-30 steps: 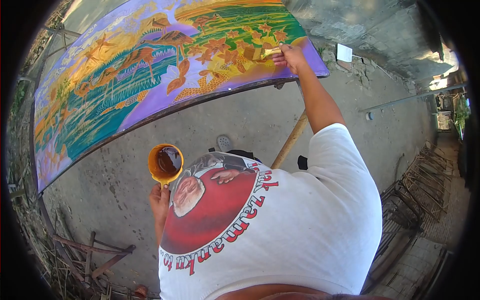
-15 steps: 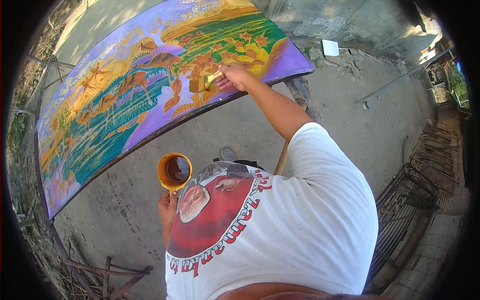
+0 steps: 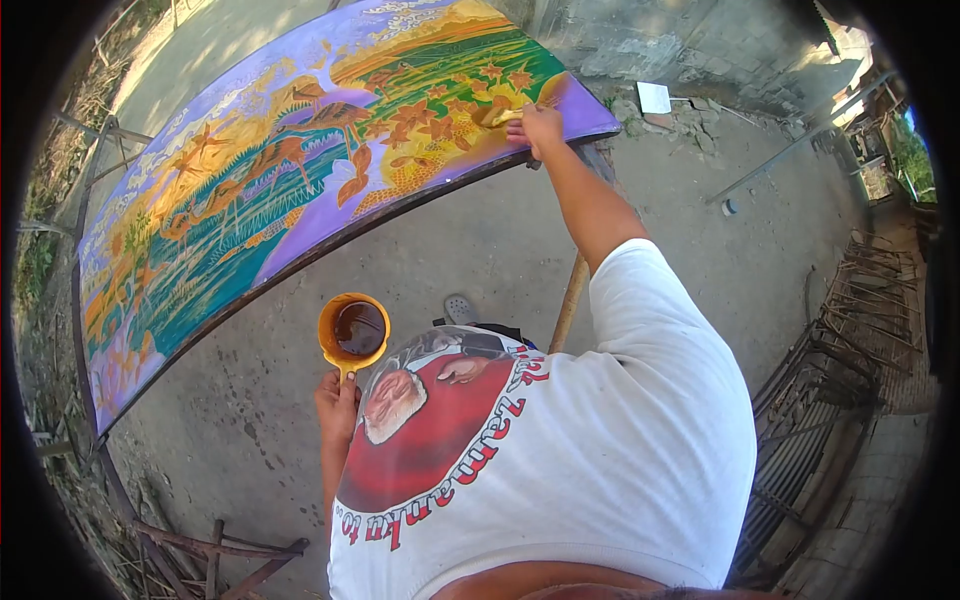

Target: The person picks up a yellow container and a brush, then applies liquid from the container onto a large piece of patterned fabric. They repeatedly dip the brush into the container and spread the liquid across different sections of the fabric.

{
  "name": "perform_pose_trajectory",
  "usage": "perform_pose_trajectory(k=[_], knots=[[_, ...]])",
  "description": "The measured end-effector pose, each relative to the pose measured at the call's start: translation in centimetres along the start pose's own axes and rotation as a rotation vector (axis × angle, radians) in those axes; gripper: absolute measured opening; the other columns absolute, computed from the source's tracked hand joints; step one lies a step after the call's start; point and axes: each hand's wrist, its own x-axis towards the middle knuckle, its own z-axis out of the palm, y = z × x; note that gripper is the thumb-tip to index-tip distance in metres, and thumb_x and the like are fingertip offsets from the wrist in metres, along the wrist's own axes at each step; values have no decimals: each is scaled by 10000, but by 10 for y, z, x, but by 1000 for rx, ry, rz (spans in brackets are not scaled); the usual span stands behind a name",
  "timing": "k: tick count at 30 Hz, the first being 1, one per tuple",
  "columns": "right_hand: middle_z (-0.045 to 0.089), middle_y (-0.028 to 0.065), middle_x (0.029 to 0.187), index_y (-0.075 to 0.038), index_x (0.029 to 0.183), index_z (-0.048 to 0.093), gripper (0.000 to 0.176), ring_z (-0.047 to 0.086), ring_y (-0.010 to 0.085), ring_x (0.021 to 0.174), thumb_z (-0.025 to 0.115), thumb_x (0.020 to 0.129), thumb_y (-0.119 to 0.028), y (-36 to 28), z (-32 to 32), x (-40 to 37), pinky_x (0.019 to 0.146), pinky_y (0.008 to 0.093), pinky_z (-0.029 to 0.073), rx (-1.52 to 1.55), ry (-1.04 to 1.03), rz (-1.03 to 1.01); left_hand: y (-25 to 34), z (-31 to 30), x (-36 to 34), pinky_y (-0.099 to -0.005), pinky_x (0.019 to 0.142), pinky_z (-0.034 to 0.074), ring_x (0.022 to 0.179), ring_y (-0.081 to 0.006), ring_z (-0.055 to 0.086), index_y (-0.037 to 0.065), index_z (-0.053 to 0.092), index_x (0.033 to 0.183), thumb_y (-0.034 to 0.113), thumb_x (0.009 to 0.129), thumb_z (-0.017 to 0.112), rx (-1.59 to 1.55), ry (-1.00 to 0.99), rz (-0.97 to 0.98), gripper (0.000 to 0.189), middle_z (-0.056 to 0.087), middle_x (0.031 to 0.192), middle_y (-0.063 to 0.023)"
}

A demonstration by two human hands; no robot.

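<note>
While the left hand (image 3: pixel 337 405) grips a round dipper (image 3: pixel 323 336), a brush (image 3: pixel 506 116) strokes cloth (image 3: pixel 250 200).

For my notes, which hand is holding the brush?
The right hand, stretched out to the far corner of the painted cloth, holds the brush. The left hand is low, gripping an orange cup of dark liquid by its handle.

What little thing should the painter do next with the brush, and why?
Probably a short stroke over the orange leaves beside it. The right hand holds the brush tip down on the cloth near its purple edge, and the cup of brown dye sits in the left hand, apart from the cloth.
</note>
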Motion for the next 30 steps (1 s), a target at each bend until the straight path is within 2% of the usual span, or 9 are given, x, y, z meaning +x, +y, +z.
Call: perform_pose_trajectory(k=[3,6,11,15,20,22,26,28,30], knots=[[686,212,1006,12,1261,489,381,719,289,797,497,1040,-299,17,59,-31,651,376,631,-7,-308,131,-6,-2,-1,-232,521,348,570,-52,447,-14,592,964,180,993,598,6,-11,-11,196,542,681,21],[679,226,1036,8,1286,472,396,719,305,846,507,1037,-298,21,78,-21,671,387,632,-21,-364,102,-27,-7,4,-235,531,355,579,-53,448,-17,601,954,185,990,605,-24,-5,-13,206,554,692,20],[696,171,915,12,1148,568,314,712,243,705,489,1045,-274,6,11,57,560,340,603,-20,207,-89,-38,-10,3,-229,586,376,646,-49,466,-30,621,945,194,985,622,-15,29,63,227,584,741,17],[679,126,776,24,1050,619,290,656,191,566,492,1026,-236,-16,-27,26,470,312,553,-271,207,-172,-25,-2,3,-235,642,406,719,-55,499,-48,626,968,189,981,630,-32,77,22,238,600,793,11],[649,113,690,36,1046,647,280,626,159,532,511,987,-202,-25,6,-84,433,291,512,-334,-144,-167,-11,7,15,-245,656,422,736,-63,517,-59,625,991,178,978,632,-53,60,16,237,608,809,5],[656,123,673,28,898,648,261,623,154,510,571,959,-214,-42,23,-124,447,283,515,-332,-249,-247,2,14,19,-242,621,413,691,-58,505,-53,615,967,179,977,631,-44,-3,51,232,599,774,9],[678,103,701,-5,941,679,254,648,168,586,614,944,-251,-61,49,-214,554,308,533,-360,-779,-308,27,21,34,-249,564,405,618,-58,494,-38,602,942,185,975,632,74,-117,89,227,586,716,9],[671,98,722,5,980,680,215,648,144,629,638,950,-204,-45,62,-242,575,325,523,-632,-992,-615,34,29,40,-255,480,384,524,-64,475,-15,592,949,196,972,635,124,-152,79,217,566,659,1],[675,102,734,6,984,678,212,652,147,638,646,944,-200,-18,72,-264,585,340,524,-792,-983,-758,47,38,42,-255,452,376,497,-69,474,-8,591,966,204,971,637,134,-192,35,217,566,651,-8]])
